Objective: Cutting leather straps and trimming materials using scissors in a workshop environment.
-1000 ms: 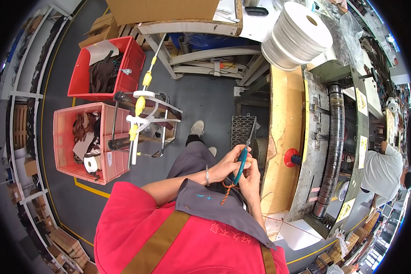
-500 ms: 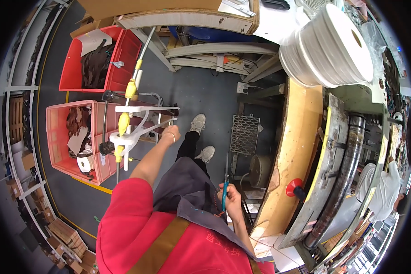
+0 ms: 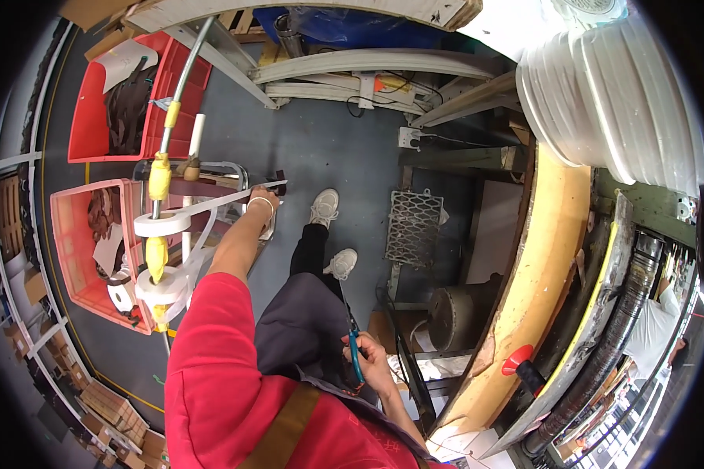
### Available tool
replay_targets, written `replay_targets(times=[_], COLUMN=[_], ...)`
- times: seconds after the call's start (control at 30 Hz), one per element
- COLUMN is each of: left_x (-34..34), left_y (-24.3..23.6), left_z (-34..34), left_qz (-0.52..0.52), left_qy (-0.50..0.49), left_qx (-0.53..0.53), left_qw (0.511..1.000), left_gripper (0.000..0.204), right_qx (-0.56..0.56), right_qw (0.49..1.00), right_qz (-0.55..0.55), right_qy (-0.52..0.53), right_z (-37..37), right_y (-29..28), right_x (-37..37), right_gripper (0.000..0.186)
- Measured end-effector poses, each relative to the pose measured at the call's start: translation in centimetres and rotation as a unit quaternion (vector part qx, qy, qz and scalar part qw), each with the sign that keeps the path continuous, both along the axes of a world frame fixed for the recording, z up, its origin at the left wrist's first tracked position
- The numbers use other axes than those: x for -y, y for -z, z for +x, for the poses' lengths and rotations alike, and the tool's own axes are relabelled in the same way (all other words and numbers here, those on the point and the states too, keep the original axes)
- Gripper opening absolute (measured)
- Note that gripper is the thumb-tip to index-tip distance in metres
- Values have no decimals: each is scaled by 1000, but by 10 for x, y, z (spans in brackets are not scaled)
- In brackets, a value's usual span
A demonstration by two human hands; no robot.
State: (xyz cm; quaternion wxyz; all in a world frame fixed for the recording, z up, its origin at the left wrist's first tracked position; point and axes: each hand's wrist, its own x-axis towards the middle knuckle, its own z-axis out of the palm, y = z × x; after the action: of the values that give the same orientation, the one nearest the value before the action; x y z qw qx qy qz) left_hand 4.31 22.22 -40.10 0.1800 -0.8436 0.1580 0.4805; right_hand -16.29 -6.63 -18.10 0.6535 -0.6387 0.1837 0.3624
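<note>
- Grey floor (image 3: pixel 313 148), workshop aisle; bench (image 3: pixel 544 266) along the right, bins to the left, person standing between.
- Rod (image 3: pixel 186 74) runs slantwise on the left, carrying an upper roll (image 3: pixel 163 227) and a lower roll (image 3: pixel 155 291) of white tape. Probably through the cores so they can turn.
- Yellow wraps (image 3: pixel 159 176) sit on the rod beside the rolls; my read: stops against sliding.
- Strip (image 3: pixel 227 201) comes off the upper roll, fairly straight, out to the left hand (image 3: pixel 263 195). Straightness suggests tension, not confirmed.
- Left hand: arm stretched out, at the strip near its free end. Fingers too hidden; can't tell if it pinches the strip or just touches.
- Right hand (image 3: pixel 374 359): curled around the teal handles of the scissors (image 3: pixel 355 356), low in front of the body, well apart from the strip. Blades look to point forward, likely to keep them off the body.
- Red bin (image 3: pixel 172 141) and pink bin (image 3: pixel 61 258) hold dark and brown straps, beyond the rod.
- Big white spool (image 3: pixel 602 94) upper right, away from both hands.
</note>
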Motion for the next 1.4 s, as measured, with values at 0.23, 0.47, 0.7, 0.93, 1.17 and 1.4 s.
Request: replay_targets(times=[0.23, 0.47, 0.7, 0.93, 1.17, 1.4], left_x=[0, -12, 14, 25, 46, 83], left_y=[56, 91, 46, 32, -51, -107], left_z=[-7, -15, 15, 35, 54, 15], left_qz=[95, 159, -20, -145, -295, -214], left_qy=[187, 309, 109, -294, -523, -116], left_qx=[-24, -39, 73, -131, -182, 63], left_qw=[977, 937, 991, 936, 778, 968], left_gripper=[29, 41, 24, 41, 41, 33], right_qx=[-3, -40, 7, 9, -40, -213], right_qw=[1000, 999, 1000, 998, 989, 916], right_qz=[7, 1, 0, -11, 26, 114], right_qy=[-7, 6, 7, 66, 140, 321], right_z=[12, 20, 27, 32, 42, 92], right_y=[17, 26, 28, 13, 13, 50], right_x=[-6, -9, -16, -21, -19, -47], right_gripper=[11, 11, 11, 14, 13, 24])
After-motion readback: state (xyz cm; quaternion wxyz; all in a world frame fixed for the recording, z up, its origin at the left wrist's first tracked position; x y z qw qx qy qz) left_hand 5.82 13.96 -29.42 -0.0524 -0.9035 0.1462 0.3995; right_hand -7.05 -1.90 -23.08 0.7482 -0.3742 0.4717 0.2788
